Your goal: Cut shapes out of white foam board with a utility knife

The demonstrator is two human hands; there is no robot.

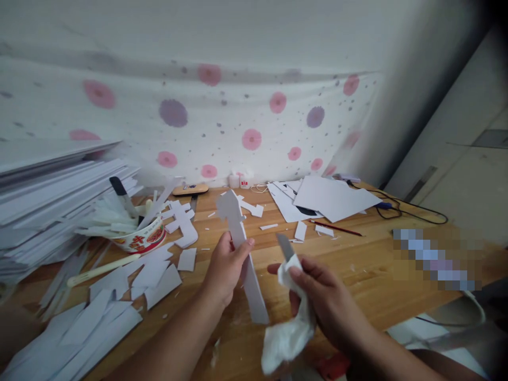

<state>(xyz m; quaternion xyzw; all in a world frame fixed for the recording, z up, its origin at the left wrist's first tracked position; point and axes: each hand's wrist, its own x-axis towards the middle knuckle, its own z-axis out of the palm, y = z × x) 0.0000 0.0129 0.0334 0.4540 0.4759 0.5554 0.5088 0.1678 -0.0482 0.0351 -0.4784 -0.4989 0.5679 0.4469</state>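
My left hand (226, 267) is closed around a long white foam-board piece (250, 280), thumb across its face. The piece stands tilted over the table, with a notched, shaped upper end. In my right hand (321, 291) is a blade (284, 246), its lower part wrapped in white tissue (288, 344) that hangs down below the fingers. The blade points up and to the left, apart from the foam-board piece. Whether a handle lies under the tissue is hidden. Small white offcuts (300, 231) lie on the wooden table (357, 259) beyond my hands.
A paper noodle bowl (138, 241) full of strips and tools stands left, among cut white pieces (159, 280). Stacked boards (59, 196) rise behind it. White sheets (333, 196), a dark red pencil (337, 227) and a black cable (416, 209) lie back right.
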